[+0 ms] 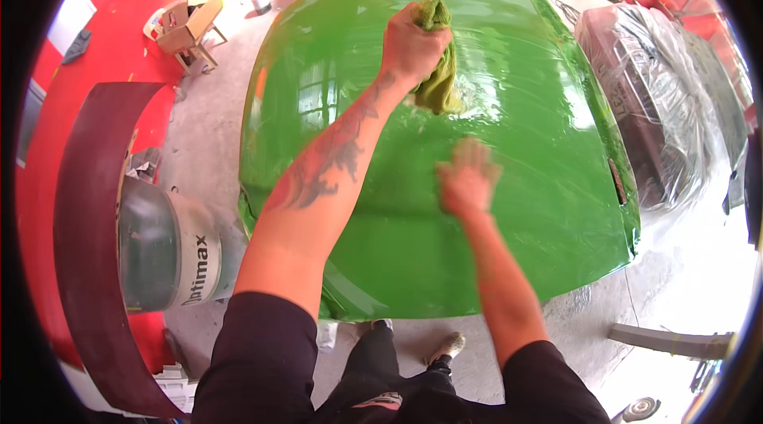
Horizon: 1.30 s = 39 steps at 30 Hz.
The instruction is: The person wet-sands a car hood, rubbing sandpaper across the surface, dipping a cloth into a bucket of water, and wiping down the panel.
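Note:
A large, glossy green car panel (381,241) spreads out in front of me, with wet-looking streaks and bright reflections on it. Bunched in the closed fingers of my left hand (412,49) is an olive-green cloth (439,92). Its loose end hangs down over the far middle of the panel. Closer to me and to the right, my right hand (470,178) is at the panel with fingers stretched out and nothing in it. That hand is smeared by motion, and whether its palm touches the surface I cannot tell.
On the left stand a curved maroon panel (83,225) and a clear plastic container (147,253); farther back is an open cardboard box (195,27). To the right sits a plastic-covered vehicle part (648,106). A grey beam (668,340) juts in at lower right.

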Each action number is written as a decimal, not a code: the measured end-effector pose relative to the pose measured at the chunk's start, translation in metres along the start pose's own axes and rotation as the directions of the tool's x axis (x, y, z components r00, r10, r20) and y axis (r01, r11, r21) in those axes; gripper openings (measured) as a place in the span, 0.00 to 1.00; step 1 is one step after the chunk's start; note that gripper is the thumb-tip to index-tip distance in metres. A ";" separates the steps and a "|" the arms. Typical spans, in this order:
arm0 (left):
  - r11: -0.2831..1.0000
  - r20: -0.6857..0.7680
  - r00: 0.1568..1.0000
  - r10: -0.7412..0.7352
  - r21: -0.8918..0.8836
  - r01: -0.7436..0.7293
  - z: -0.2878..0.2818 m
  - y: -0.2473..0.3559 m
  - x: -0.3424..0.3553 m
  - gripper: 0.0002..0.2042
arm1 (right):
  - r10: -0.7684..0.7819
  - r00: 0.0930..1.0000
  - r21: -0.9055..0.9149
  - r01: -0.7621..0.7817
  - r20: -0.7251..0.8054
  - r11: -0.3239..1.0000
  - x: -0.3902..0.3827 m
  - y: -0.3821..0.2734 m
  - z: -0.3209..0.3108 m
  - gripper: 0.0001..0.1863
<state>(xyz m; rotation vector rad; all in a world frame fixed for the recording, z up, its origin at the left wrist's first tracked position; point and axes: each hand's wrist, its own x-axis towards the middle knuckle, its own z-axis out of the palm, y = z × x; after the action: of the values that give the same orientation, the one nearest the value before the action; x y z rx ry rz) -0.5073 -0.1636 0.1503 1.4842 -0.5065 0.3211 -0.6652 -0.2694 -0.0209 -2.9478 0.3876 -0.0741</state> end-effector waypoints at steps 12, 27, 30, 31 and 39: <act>0.851 -0.113 0.993 -0.037 0.517 0.090 -0.195 -0.029 -0.055 0.22 | -0.148 0.989 -0.049 0.148 0.007 0.988 0.073 -0.106 0.019 0.36; 0.241 -0.101 0.993 -0.054 0.964 0.111 -0.189 -0.089 -0.180 0.43 | -0.192 0.980 0.059 0.195 -0.048 0.979 0.137 -0.142 0.008 0.37; 0.365 -0.081 0.997 0.010 0.928 0.072 -0.170 -0.117 -0.195 0.43 | -0.578 0.815 0.073 0.575 0.038 0.815 0.157 -0.207 0.058 0.37; 0.317 -0.140 0.990 -0.001 0.939 0.133 -0.176 -0.113 -0.200 0.43 | -0.662 0.747 0.145 0.649 0.065 0.747 0.152 -0.222 0.052 0.37; 0.246 -0.171 0.985 -0.035 0.953 0.174 -0.190 -0.091 -0.199 0.43 | -0.119 0.989 -0.161 0.104 -0.091 0.982 0.281 0.098 0.026 0.31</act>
<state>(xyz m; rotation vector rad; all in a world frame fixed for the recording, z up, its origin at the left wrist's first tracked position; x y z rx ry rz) -0.6075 0.0386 -0.0315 2.7233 -0.0199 0.6940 -0.4168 -0.4321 -0.0556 -3.1279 0.2512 -0.2163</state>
